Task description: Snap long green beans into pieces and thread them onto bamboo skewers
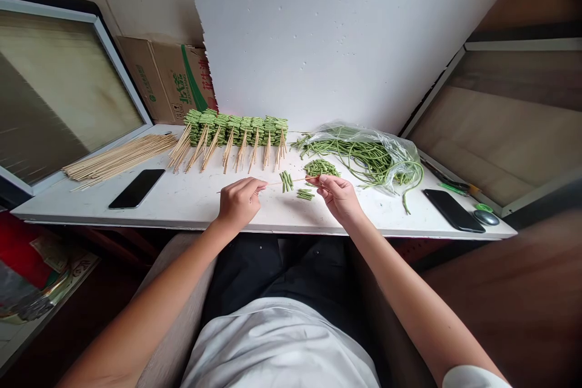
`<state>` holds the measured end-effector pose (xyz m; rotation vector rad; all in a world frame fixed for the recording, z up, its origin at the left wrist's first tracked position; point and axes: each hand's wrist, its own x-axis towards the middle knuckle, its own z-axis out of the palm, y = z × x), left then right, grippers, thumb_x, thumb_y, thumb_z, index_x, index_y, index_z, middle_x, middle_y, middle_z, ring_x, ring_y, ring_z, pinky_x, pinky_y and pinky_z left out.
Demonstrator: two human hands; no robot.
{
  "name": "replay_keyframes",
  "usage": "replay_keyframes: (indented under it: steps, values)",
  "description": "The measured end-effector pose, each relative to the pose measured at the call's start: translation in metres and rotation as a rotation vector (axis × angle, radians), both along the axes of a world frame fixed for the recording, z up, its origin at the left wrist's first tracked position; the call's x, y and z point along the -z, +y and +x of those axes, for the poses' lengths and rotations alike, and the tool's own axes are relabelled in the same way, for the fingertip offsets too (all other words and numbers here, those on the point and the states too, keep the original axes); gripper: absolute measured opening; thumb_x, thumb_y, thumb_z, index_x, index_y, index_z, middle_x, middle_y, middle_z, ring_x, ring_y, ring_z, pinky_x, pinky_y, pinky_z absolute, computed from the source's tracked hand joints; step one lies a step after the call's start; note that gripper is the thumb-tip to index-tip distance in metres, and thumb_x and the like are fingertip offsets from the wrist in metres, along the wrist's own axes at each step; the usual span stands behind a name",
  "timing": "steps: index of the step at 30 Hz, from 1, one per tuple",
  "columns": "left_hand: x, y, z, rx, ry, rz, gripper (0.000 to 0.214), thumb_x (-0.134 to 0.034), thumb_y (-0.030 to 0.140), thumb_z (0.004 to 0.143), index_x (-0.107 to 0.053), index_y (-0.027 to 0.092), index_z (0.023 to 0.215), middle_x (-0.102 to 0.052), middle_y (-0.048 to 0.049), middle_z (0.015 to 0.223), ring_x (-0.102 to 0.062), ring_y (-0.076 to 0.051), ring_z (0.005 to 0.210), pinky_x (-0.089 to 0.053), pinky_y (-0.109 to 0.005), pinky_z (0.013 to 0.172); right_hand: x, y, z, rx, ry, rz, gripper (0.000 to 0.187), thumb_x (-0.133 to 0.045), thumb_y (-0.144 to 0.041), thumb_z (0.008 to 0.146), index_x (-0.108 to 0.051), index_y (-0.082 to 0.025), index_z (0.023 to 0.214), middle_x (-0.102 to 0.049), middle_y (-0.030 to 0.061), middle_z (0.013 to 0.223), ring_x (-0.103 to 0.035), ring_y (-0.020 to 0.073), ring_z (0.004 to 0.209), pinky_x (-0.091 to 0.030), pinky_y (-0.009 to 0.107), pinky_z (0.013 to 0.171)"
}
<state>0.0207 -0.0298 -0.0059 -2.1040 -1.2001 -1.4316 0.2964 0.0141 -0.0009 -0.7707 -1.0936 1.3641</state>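
Note:
A thin wooden skewer [297,180] stretches between my hands above the white table. My left hand [240,201] is closed around it, with one end jutting out to the left. The fingertips of my right hand [335,191] pinch its other end; whether a bean piece is also in them I cannot make out. In line with the skewer is a short row of cut green bean pieces [286,181]; I cannot tell whether it passes through them. A second small row of bean pieces [305,194] lies nearer me. Behind my right hand is a pile of cut beans [321,167].
Stacked skewered beans [236,128] line the back, sticks toward me. Loose skewers [122,154] and a phone [137,188] lie left. At right are long beans in a plastic bag [377,157], another phone [453,210] and a knife [445,176]. A white board [336,48] stands behind.

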Motion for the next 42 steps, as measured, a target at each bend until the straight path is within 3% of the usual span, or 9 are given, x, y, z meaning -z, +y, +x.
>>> replay_keyframes:
  steps: [8,15,23,31,42]
  values:
    - [-0.001,0.001,-0.003,-0.003,0.0,0.011,0.043,-0.047,-0.009,0.071,-0.075,0.02,0.088,-0.08,-0.0016,0.081,-0.078,-0.02,0.077,-0.058,-0.027,0.068,0.003,-0.005,-0.006,0.03,-0.006,0.015,0.021,-0.093,-0.041,0.076,-0.084,-0.025,0.085,-0.085,0.0069,0.096,-0.079,0.0255,0.105,-0.061,0.033,0.081]
    - [0.003,0.003,-0.002,0.058,0.009,0.008,0.047,-0.044,-0.011,0.071,-0.075,0.018,0.092,-0.079,-0.0015,0.08,-0.078,-0.019,0.076,-0.06,-0.027,0.069,-0.001,-0.01,-0.01,0.06,-0.009,0.051,0.023,-0.094,-0.044,0.073,-0.084,-0.026,0.083,-0.085,0.0055,0.103,-0.074,0.0293,0.121,-0.064,0.034,0.084]
    - [0.004,0.004,-0.003,0.086,-0.03,-0.002,0.042,-0.046,-0.008,0.08,-0.076,0.018,0.093,-0.079,-0.0022,0.08,-0.077,-0.018,0.075,-0.061,-0.027,0.07,-0.001,-0.013,-0.012,0.07,-0.044,0.083,0.025,-0.093,-0.044,0.074,-0.085,-0.026,0.088,-0.084,0.0052,0.108,-0.073,0.0303,0.124,-0.066,0.036,0.089]
    - [0.003,0.002,0.001,0.087,-0.046,0.093,0.037,-0.051,-0.006,0.085,-0.078,0.018,0.093,-0.081,-0.0034,0.084,-0.078,-0.019,0.078,-0.063,-0.029,0.073,-0.005,-0.019,-0.02,0.08,0.071,-0.006,0.028,-0.096,-0.044,0.068,-0.081,-0.023,0.078,-0.084,0.0083,0.106,-0.072,0.029,0.125,-0.065,0.031,0.086]
    - [-0.002,-0.001,0.003,0.085,0.004,0.216,0.049,-0.047,-0.012,0.075,-0.079,0.018,0.096,-0.082,-0.0018,0.085,-0.079,-0.02,0.08,-0.063,-0.03,0.075,-0.005,-0.029,-0.027,0.057,0.115,-0.11,0.027,-0.091,-0.045,0.072,-0.077,-0.024,0.081,-0.083,0.0086,0.116,-0.071,0.0284,0.128,-0.06,0.039,0.101]
